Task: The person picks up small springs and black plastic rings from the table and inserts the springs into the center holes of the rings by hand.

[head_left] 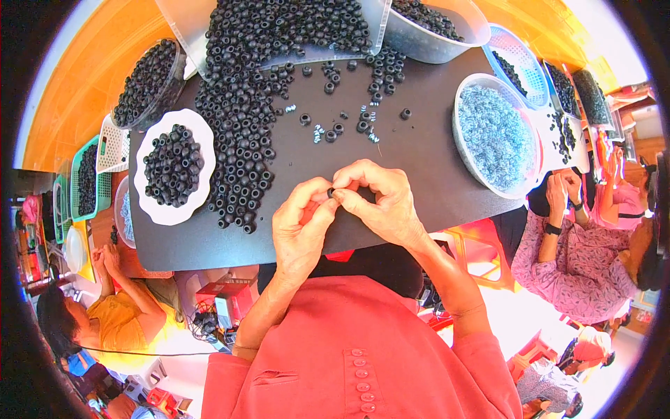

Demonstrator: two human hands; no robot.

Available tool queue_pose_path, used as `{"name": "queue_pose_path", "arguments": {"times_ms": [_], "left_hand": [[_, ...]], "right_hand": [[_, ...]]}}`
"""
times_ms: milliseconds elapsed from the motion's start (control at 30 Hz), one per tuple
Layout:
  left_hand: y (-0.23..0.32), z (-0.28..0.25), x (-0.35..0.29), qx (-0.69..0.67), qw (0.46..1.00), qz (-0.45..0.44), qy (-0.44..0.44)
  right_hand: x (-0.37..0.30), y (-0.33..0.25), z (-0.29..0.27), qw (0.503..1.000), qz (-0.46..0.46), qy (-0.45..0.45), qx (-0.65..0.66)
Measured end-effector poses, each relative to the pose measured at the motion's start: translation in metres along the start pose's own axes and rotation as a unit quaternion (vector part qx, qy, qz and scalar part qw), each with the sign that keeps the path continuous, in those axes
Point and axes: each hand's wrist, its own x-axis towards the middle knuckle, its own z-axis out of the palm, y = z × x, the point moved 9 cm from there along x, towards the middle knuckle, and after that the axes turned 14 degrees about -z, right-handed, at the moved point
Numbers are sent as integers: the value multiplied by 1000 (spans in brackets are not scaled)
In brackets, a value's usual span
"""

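Note:
My left hand [301, 225] and my right hand [380, 201] meet above the near part of the dark table [307, 157]. Between their pinched fingertips is a small black piece [331, 192], mostly covered by the fingers. It looks like the round black caps with holes [244, 140] heaped to the left and beyond my hands. A few loose caps [338, 128] lie just ahead, among small metal coil springs [319, 134]. A white scalloped plate [208, 150] holding more black caps stands to the left.
A bowl [460, 133] full of pale bluish springs stands at the right. At the back, a clear tub [384, 28] spills caps onto the table beside a grey bowl [447, 52]. Another clear container [167, 94] sits back left. Co-workers [579, 258] [122, 311] sit on both sides.

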Motion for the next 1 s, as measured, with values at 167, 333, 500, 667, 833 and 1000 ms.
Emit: {"name": "queue_pose_path", "arguments": {"times_ms": [167, 333, 500, 667, 833, 1000], "left_hand": [[-2, 3, 2, -45, 998, -28, -38], [-6, 5, 6, -78, 995, -34, -50], [-5, 4, 5, -81, 994, -22, -71], [-5, 7, 4, -76, 994, -45, -67], [-13, 5, 2, -58, 993, -66, -81], [-11, 9, 2, -55, 990, -95, -91]], "right_hand": [[-1, 1, 1, 1000, 9, -3, -10], [30, -6, -24, 988, -36, 24, -150], [90, 7, -39, 949, -128, -55, -282], [126, 23, -34, 886, -240, -87, -386], [141, 47, -13, 866, -248, -143, -411], [136, 44, -19, 910, -224, -175, -300]]}}
